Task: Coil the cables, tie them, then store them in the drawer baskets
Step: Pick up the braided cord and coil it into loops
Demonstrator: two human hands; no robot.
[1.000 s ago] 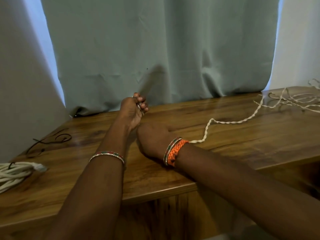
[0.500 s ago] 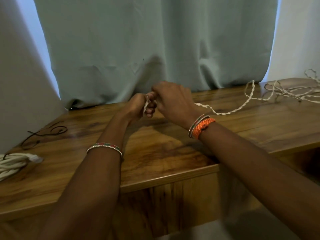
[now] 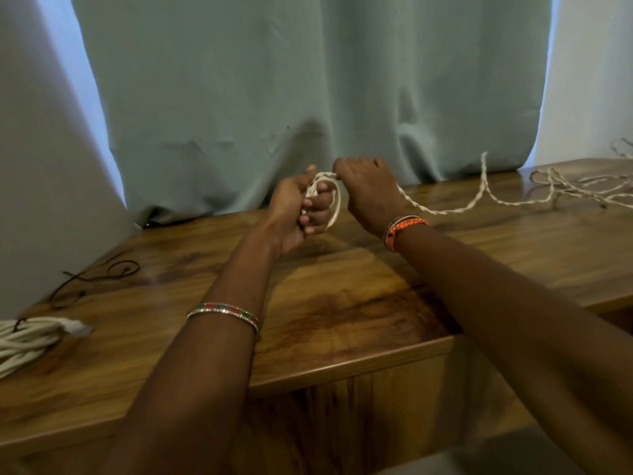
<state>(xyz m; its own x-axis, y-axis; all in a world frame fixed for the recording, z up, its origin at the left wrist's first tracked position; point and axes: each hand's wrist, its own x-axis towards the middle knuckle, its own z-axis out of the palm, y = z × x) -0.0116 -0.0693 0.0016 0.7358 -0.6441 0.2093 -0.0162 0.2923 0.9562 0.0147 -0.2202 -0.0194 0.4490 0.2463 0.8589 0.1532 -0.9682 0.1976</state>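
A white twisted cable (image 3: 455,209) runs across the wooden table (image 3: 342,317) from a loose tangle at the far right (image 3: 582,183). My left hand (image 3: 294,210) grips one end of it, with a small loop (image 3: 334,200) hanging round its curled fingers. Just to the right, my right hand (image 3: 368,190) pinches the same cable at the top of that loop, above the table. Both hands are raised near the curtain.
A coiled white cable bundle (image 3: 30,341) lies at the table's left edge. A thin black cord (image 3: 96,277) lies behind it near the wall. A grey-green curtain (image 3: 308,97) hangs along the table's back. The table's front edge runs below my forearms.
My right hand rose from the table to my left hand and took the cable. It has laid a loop round the left fingers, and the loose cable has been drawn leftward.
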